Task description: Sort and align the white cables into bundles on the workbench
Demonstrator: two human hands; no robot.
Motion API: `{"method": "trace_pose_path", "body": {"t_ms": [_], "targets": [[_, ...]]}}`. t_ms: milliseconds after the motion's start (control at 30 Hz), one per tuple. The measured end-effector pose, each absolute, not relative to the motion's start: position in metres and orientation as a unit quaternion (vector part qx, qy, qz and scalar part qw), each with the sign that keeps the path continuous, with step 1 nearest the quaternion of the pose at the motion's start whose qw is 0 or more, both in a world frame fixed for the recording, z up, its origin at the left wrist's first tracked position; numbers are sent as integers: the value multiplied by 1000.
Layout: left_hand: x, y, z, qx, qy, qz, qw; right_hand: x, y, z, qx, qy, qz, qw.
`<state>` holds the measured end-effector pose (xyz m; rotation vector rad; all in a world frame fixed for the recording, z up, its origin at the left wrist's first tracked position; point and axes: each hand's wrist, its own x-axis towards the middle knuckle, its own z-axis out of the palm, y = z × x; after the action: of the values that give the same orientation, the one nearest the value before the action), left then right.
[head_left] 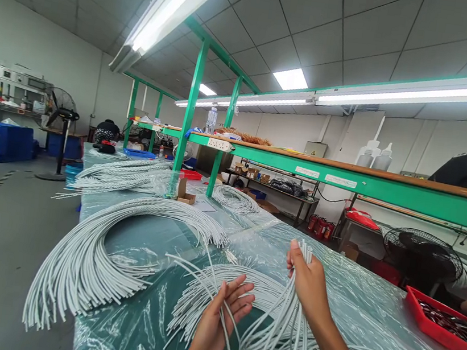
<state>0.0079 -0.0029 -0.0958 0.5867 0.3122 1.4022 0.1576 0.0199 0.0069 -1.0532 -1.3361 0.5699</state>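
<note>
Left hand: the clock is read from the left hand [221, 317], twelve lying straight ahead; its fingers are loosely spread, palm up, and a single strand [230, 344] is laid across it, ungripped.
Right hand: at two o'clock, the right hand [310, 280] is closed around the gathered ends of a cable bundle [275, 347], whose tips are seen above the fist.
Cable bundle: it is hung in loose loops at three o'clock, under that fist.
Slip risk: the strand could be lost, since no finger is curled over it; the gathered tips could be left uneven if the right grip were slackened.
Tangle risk: the loops could be caught in the cable pile [191, 301], spread from eleven to one o'clock, if dragged sideways, because free ends are crowded there.
Large coil: between nine and ten o'clock, the large coil [87, 270] is rested on the plastic sheet [121, 335]; its fanned ends could be disarranged by a knock.
Red tray: at three o'clock, well apart, dark items are held in the red tray [439, 331].
</note>
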Motion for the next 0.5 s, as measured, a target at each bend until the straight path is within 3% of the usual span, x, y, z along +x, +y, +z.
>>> {"method": "trace_pose_path", "body": {"t_ms": [133, 500], "targets": [[7, -1, -101, 327, 164, 625, 689, 160, 13, 12, -443, -598, 311, 591], [20, -7, -98, 531, 315, 526, 585, 136, 9, 22, -391, -682, 288, 546]]}}
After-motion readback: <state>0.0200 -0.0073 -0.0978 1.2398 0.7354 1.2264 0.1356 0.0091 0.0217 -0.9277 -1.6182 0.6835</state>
